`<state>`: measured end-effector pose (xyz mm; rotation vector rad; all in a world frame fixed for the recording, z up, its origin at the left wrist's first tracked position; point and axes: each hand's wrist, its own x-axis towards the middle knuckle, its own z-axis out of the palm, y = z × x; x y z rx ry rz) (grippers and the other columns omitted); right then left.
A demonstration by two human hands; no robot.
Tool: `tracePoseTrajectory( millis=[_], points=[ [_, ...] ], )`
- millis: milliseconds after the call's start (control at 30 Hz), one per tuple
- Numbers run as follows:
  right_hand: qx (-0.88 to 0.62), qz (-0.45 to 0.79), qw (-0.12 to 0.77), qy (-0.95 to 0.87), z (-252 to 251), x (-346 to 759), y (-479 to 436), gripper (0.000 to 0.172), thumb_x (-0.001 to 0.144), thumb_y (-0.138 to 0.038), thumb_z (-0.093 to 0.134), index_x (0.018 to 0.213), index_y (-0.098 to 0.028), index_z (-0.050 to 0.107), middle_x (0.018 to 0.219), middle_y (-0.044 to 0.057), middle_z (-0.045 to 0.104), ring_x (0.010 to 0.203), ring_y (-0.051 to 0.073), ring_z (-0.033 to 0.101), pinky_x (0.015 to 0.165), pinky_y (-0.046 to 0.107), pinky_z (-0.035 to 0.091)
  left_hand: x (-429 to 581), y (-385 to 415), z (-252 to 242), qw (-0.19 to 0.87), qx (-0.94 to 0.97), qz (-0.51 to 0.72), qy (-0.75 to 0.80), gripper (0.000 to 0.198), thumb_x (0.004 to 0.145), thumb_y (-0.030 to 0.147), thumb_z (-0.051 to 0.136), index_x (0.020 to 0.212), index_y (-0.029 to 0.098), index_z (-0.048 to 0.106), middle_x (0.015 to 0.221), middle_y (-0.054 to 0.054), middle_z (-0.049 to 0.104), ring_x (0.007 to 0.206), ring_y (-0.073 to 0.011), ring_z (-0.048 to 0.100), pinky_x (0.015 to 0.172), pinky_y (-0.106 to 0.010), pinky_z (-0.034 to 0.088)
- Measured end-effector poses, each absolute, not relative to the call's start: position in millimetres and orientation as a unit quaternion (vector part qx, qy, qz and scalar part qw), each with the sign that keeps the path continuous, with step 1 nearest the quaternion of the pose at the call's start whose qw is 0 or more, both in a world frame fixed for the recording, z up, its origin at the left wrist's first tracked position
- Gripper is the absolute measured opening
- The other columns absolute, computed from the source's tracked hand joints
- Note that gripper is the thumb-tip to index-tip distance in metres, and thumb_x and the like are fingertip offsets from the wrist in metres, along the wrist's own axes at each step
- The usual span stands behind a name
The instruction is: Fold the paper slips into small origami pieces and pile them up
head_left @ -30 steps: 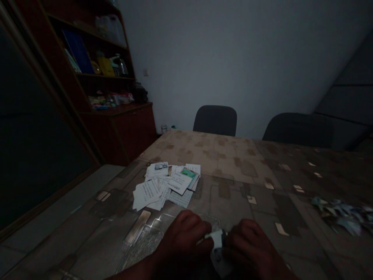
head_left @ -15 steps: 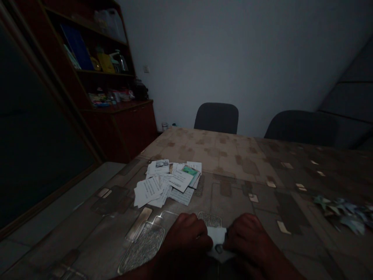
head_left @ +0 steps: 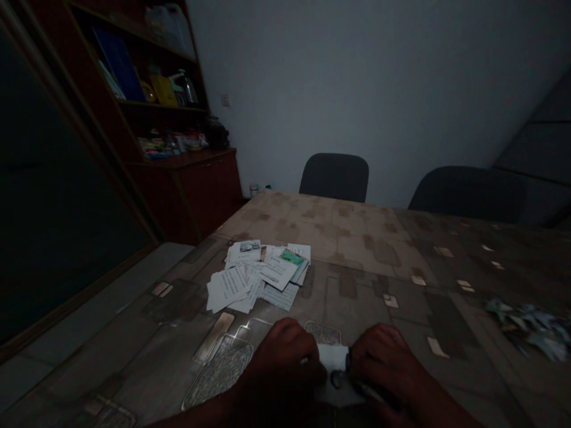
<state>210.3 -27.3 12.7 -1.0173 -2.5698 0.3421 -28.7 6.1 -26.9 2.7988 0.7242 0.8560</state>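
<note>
Left hand [head_left: 288, 368] and right hand [head_left: 384, 368] pinch white paper [head_left: 332, 356] over the near table [head_left: 352, 312], showing wider than a second ago, seemingly flatter

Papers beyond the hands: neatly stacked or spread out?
Spread out: the papers overlap at different angles, with their edges out of line.

Left hand [head_left: 289, 359], right hand [head_left: 381, 362] hold white slip [head_left: 332, 358], seemingly paper; printed cards [head_left: 275, 272] lie beyond.
</note>
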Motion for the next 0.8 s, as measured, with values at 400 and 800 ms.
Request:
tracePoseTrajectory(
  millis=[400,800],
  points=[
    [-0.375,0.159,0.177,-0.896,13,211,-28,0.026,0.071,-0.004,0.059,0.089,-0.022,0.059,0.091,0.003,0.064,0.088,0.022,0.059,0.077,0.036,0.045,-30,7,-16,0.098,0.931,0.25,0.248,0.021,0.067,0.021,0.075,0.081,0.022,0.059,0.076,0.003,0.06,0.074,-0.0162,0.05,0.079,-0.035,0.04],
    [-0.392,0.175,0.205,-0.88,1,209,-27,0.009,0.09,-0.014,0.057,0.088,-0.023,0.059,0.089,0.001,0.063,0.086,0.019,0.057,0.079,0.035,0.043,-26,7,-23,0.106,0.915,0.261,0.287,0.013,0.076,0.018,0.069,0.074,0.02,0.057,0.073,0.003,0.056,0.074,-0.0163,0.049,0.075,-0.032,0.038]
  ],
)
